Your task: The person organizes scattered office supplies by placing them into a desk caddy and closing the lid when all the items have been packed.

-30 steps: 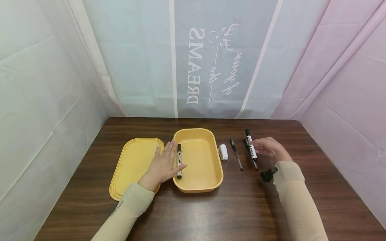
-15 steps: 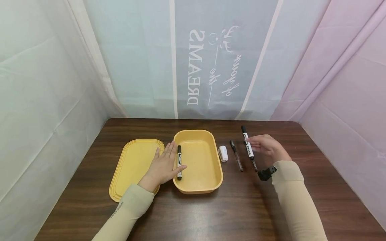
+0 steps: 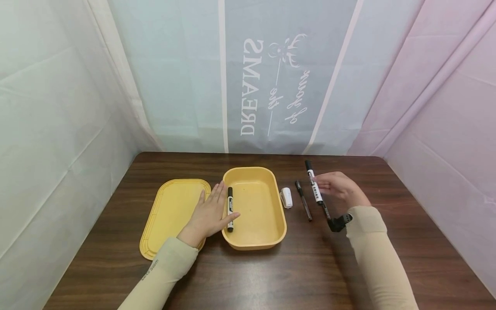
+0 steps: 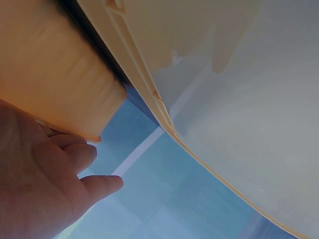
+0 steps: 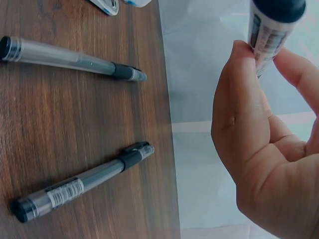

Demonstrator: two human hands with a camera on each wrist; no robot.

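My left hand (image 3: pixel 210 212) lies flat with straight fingers on the edge of a yellow lid (image 3: pixel 170 215), touching the left rim of a yellow box (image 3: pixel 284 221). A black-and-white marker (image 3: pixel 230 208) lies inside the box along that rim, beside my thumb. My right hand (image 3: pixel 336 186) pinches a second black-and-white marker (image 3: pixel 313 184) and holds it above the table, right of the box. In the right wrist view the fingers (image 5: pixel 249 99) grip this marker (image 5: pixel 271 30) near its cap. The left wrist view shows my left hand (image 4: pixel 40 184) against the box wall (image 4: pixel 55 74).
On the dark wooden table (image 3: pixel 271 275) lie a small white item (image 3: pixel 286 197), a thin black pen (image 3: pixel 304 200) and another pen (image 3: pixel 327 212) below the raised marker. Both pens (image 5: pixel 70 59) (image 5: pixel 79 189) show in the right wrist view. Cloth walls enclose three sides.
My right hand has lifted its marker off the table and carried it a little up and to the left. The left hand and the box have not moved.
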